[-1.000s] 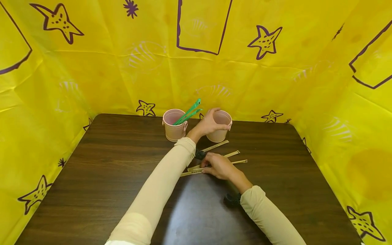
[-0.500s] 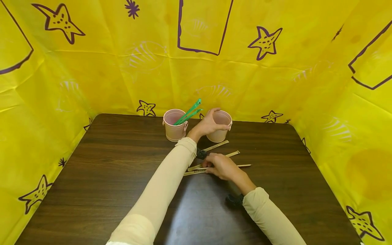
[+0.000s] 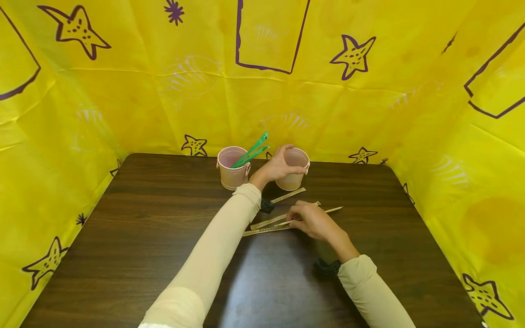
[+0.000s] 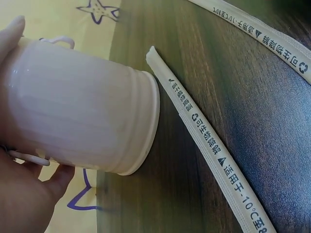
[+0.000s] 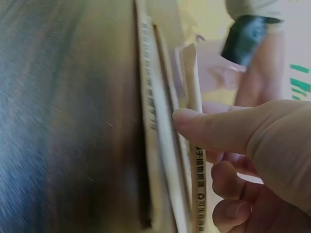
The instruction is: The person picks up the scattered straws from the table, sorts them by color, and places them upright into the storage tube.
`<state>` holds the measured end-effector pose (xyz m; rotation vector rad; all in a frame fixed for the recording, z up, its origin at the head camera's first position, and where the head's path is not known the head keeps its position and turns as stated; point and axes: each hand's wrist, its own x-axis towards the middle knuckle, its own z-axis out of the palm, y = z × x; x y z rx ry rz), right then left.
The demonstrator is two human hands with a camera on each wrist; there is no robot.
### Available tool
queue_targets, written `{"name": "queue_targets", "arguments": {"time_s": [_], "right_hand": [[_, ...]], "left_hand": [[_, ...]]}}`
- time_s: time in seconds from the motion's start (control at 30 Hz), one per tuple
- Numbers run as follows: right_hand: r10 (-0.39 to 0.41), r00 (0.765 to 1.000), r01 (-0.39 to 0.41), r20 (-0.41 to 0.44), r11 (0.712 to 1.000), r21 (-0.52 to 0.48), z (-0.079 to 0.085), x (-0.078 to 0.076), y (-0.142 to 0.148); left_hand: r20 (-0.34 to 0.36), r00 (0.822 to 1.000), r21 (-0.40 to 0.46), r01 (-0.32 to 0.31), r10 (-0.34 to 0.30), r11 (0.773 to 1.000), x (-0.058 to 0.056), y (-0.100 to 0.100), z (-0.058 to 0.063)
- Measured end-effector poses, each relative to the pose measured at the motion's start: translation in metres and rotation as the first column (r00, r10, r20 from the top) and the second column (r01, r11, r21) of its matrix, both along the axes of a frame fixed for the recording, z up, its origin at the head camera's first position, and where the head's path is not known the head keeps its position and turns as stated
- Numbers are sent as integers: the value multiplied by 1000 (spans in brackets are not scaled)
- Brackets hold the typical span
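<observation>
My left hand (image 3: 275,169) grips a small pink bucket (image 3: 289,182) by its rim, and the bucket stands on the table. In the left wrist view, thumb and fingers lie on either side of that bucket (image 4: 82,107). My right hand (image 3: 315,222) pinches one paper-wrapped straw (image 5: 198,170) between thumb and fingers; its end (image 3: 335,209) sticks out to the right. Other wrapped straws (image 3: 262,225) lie beneath and beside the right hand. Nearer the held bucket lies another wrapped straw (image 3: 290,195), partly hidden by the left wrist.
A second pink bucket (image 3: 233,178) stands to the left, with green straw-like sticks (image 3: 252,155) leaning out of it. Yellow patterned cloth (image 3: 197,105) rises behind the dark wooden table (image 3: 164,218) and along its sides. Each wrist wears a black camera strap (image 3: 328,267).
My right hand has moved right with the pinched straw, whose far end has swung upward in view. The left hand stays on the bucket.
</observation>
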<state>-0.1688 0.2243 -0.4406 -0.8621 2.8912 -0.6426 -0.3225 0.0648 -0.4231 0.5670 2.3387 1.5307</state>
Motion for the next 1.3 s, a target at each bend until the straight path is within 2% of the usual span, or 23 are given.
{"name": "queue_targets", "arguments": {"time_s": [0.27,0.4,0.5,0.63,0.73,0.83,0.9,0.93,1.0,1.13,1.2,1.23,1.3], "right_hand": [[-56,998,55,-4,991,-126,21,4,20],[-107,993,92,-54,969,-228,33,4,31],[-162,979,120,-121,946,-300,42,4,38],[-253,950,155,-185,893,-423,53,4,42],[-312,931,164,-190,822,-545,60,4,42],[-359,921,168,-151,717,-676,67,2,40],[-380,919,178,-99,626,-759,72,1,40],[-385,921,187,-57,567,-802,74,0,39],[-380,925,199,24,430,-881,79,-2,39],[-319,938,179,136,107,-978,88,-9,38],[-291,944,154,157,-30,-988,92,-12,38],[-283,945,147,167,-90,-985,94,-14,38],[-278,943,139,184,-174,-975,98,-19,38]], "left_hand": [[6,1000,-1,3,-3,1000,-1,0,-2],[4,1000,2,7,-7,1000,-1,0,-2],[3,1000,0,9,-9,1000,-1,0,-2],[5,1000,-8,10,-10,1000,-2,1,-1],[7,1000,-10,12,-12,1000,-2,0,0],[7,1000,-6,11,-11,1000,-2,0,0],[6,1000,-5,11,-11,1000,-3,0,0],[4,1000,-3,9,-9,1000,-3,0,-1],[3,1000,4,7,-7,1000,-2,0,-1],[3,1000,9,3,-3,1000,-2,0,-2],[5,1000,9,5,-5,1000,-2,0,-3],[6,1000,9,7,-7,1000,-3,1,-3],[5,1000,6,13,-13,1000,-4,1,-3]]}}
